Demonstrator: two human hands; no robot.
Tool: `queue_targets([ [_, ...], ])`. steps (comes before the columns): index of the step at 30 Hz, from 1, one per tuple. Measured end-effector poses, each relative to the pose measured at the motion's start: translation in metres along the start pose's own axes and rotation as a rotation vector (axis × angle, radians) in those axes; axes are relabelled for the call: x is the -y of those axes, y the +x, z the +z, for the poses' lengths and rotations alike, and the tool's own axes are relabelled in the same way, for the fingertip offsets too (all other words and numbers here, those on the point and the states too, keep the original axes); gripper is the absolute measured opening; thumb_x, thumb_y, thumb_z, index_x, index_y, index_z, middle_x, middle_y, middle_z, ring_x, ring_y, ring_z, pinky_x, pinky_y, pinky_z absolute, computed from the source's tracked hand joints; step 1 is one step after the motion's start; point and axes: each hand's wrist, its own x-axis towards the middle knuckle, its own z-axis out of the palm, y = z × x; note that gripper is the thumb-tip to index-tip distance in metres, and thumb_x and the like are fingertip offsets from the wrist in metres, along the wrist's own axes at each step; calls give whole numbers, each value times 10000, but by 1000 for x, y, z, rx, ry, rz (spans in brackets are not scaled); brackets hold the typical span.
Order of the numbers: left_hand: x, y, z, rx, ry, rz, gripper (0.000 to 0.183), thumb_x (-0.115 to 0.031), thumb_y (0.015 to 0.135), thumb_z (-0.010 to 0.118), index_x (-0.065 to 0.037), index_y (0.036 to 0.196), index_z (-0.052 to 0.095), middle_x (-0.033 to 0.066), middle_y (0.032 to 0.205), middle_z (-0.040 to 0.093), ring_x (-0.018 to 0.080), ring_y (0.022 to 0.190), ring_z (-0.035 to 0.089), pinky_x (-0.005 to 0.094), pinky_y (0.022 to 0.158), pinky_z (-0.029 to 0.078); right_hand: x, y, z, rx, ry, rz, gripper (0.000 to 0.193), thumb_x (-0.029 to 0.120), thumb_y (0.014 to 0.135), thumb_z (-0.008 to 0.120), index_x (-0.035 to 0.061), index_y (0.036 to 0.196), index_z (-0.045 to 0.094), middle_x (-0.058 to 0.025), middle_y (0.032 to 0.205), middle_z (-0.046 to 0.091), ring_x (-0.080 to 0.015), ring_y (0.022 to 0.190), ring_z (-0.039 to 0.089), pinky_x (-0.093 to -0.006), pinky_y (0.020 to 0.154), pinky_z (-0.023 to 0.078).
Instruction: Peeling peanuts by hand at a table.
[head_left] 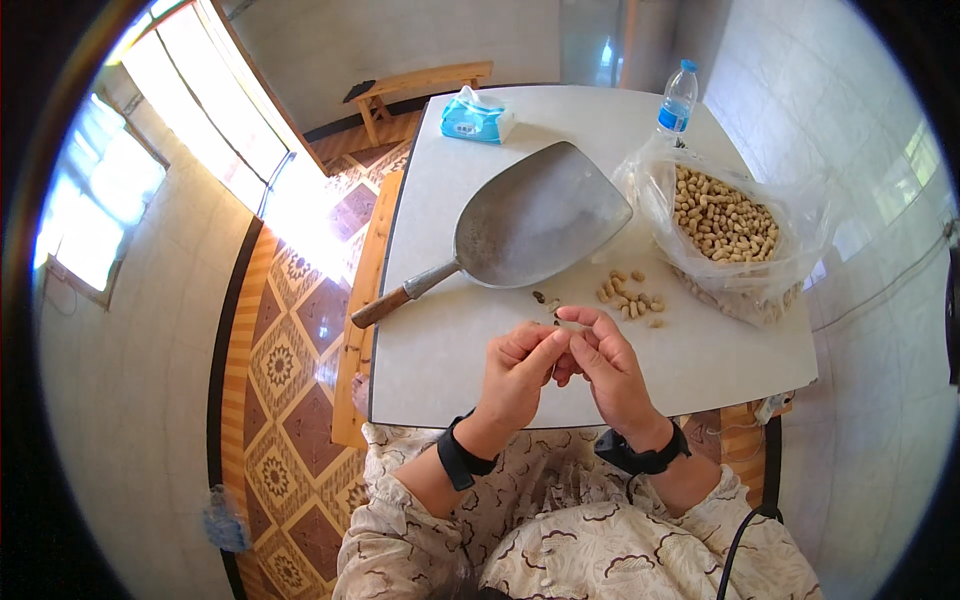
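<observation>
L hand (pixel 517 370) + R hand (pixel 612 375) together over near edge of table (pixel 430 375), fingers partly curled, tips meeting; can't tell what, if anything, they grip. Loose peanuts (pixel 628 298) on table, just past R hand. More in clear bag (pixel 797 228) at R. Scoop (pixel 540 220) beyond hands, handle (pixel 381 306) to L. Dark bits (pixel 539 297) betw. scoop & hands. Tissues (pixel 475 118) & btl (pixel 676 98) at back.

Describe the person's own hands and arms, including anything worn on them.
The left hand and right hand are gloveless. Each wrist has a black band; the right one carries a dark, boxy piece. The loose sleeves are cream with a brown, wavy print. A black cable runs along the right sleeve.
</observation>
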Motion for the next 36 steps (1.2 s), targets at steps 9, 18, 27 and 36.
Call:
queue_targets([
  [9, 3, -7, 12, -167, 93, 147, 171, -127, 890, 564, 22, 913, 645, 8, 738, 564, 65, 639, 499, 204, 536, 403, -12, 5, 20, -272, -578, -350, 247, 98, 938, 405, 4, 1124, 537, -74, 836, 603, -114, 665, 543, -250, 611, 464],
  [18, -2, -4, 16, -178, -138, -83, 220, -189, 920, 519, -7, 997, 617, -17, 693, 513, 31, 561, 431, 170, 468, 340, -5, 14, 12, -286, -176, -60, 265, 129, 945, 375, -7, 1096, 544, -72, 803, 625, -138, 689, 575, -267, 617, 464],
  [27, -2, 0, 7, 54, -526, -295, 194, -205, 897, 468, -60, 789, 539, -53, 607, 418, 22, 449, 309, 168, 386, 237, -1, 7, 12, -129, -1054, -609, 267, 112, 938, 374, 6, 1158, 481, -117, 744, 604, -210, 615, 601, -300, 562, 464],
  [36, 8, 7, -2, -74, -456, -385, 167, -121, 907, 423, -59, 939, 575, -44, 652, 447, 25, 468, 317, 168, 381, 245, -4, 14, -10, -219, -719, -219, 290, 84, 902, 445, 15, 1184, 447, -114, 680, 588, -212, 604, 598, -285, 553, 456],
])
